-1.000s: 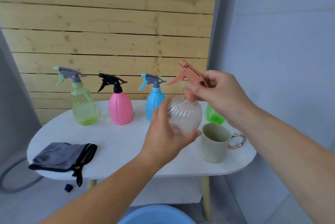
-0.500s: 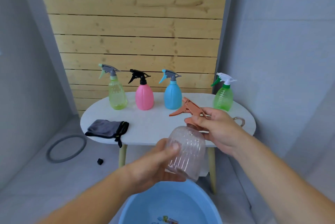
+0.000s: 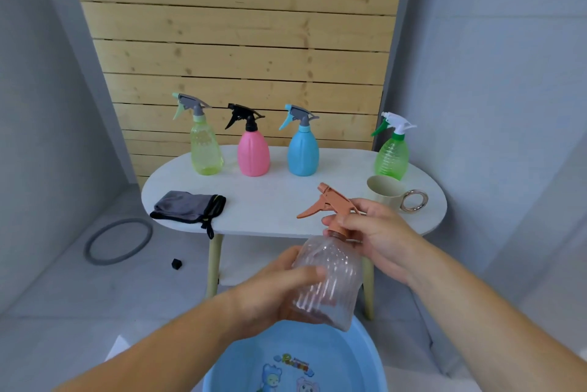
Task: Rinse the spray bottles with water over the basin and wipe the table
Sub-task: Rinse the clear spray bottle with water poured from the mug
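Note:
A clear ribbed spray bottle point(image 3: 330, 283) with an orange trigger head point(image 3: 327, 202) hangs over the blue basin point(image 3: 352, 356) on the floor. My left hand point(image 3: 273, 290) grips its body from the left. My right hand point(image 3: 378, 236) pinches the orange collar at the neck. On the white table point(image 3: 276, 201) behind stand a yellow-green bottle point(image 3: 205, 150), a pink bottle point(image 3: 253, 151), a blue bottle point(image 3: 302, 151) and a green bottle point(image 3: 391, 155). A grey cloth point(image 3: 187, 205) lies at the table's left front.
A beige mug point(image 3: 386, 191) with a metal ring handle stands at the table's right, partly behind my right hand. A grey ring point(image 3: 118, 240) and a small black piece point(image 3: 176, 264) lie on the floor to the left. Grey walls close in on both sides.
I have stepped back from the table and carried the clear bottle down and toward me, so it now hangs over the basin. Both hands keep their hold on it.

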`<move>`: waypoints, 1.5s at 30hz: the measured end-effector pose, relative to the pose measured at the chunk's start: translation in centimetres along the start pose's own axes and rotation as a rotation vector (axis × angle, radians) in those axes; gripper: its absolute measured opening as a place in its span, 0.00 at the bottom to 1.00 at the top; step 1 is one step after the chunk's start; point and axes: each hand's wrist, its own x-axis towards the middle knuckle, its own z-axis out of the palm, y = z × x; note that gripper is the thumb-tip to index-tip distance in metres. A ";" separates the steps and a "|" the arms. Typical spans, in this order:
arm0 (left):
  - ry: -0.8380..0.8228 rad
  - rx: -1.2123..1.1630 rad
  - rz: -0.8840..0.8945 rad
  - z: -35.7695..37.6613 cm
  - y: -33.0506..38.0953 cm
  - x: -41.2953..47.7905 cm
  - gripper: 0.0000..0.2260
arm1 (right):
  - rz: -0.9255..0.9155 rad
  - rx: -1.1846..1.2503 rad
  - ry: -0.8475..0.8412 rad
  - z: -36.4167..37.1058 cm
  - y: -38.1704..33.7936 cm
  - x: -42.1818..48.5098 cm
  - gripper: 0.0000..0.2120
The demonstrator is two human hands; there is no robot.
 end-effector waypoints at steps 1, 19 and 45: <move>-0.028 -0.023 0.003 -0.1 0.1 0.1 0.29 | 0.003 -0.027 0.007 -0.1 0.0 0.1 0.13; 0.084 0.093 0.030 -1.5 0.4 0.7 0.38 | -0.072 0.005 -0.128 -0.1 -0.5 2.1 0.13; 0.026 -0.166 -0.044 -2.6 -0.3 1.0 0.38 | -0.314 -0.042 0.065 0.0 -1.3 3.8 0.14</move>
